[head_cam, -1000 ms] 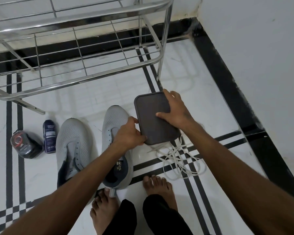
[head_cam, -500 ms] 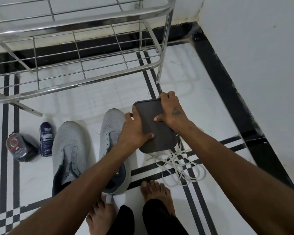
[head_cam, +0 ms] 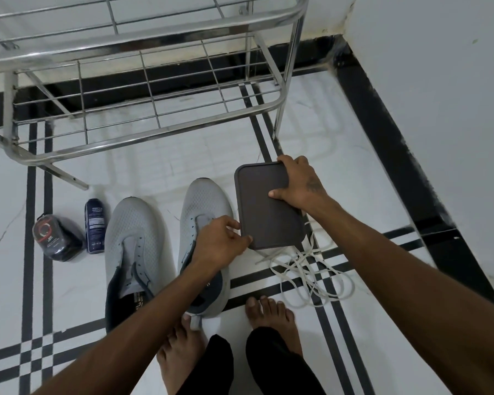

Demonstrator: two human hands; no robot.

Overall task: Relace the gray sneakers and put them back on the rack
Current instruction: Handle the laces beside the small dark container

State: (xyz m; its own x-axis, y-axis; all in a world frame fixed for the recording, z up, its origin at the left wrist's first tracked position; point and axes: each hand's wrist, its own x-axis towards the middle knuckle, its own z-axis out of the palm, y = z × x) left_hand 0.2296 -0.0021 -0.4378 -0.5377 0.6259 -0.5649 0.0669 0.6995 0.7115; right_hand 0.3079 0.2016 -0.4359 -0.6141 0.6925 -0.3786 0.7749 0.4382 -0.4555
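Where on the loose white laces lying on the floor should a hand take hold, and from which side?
Best guess: pinch the free lace end that sticks out of the white laces toward the sneaker, coming from above with the left hand. That tip lies apart from the tangle; the far loops run under the dark tray gripped by the right hand.

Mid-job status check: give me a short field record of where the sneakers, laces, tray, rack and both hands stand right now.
sneakers: two gray sneakers side by side on the floor, unlaced
laces: white laces loose in a pile on the floor, right of the sneakers
tray: dark tray above the laces
right hand: right hand grips the tray's far right edge
left hand: left hand touches the tray's near left corner
rack: metal rack, no sneakers on its visible shelves
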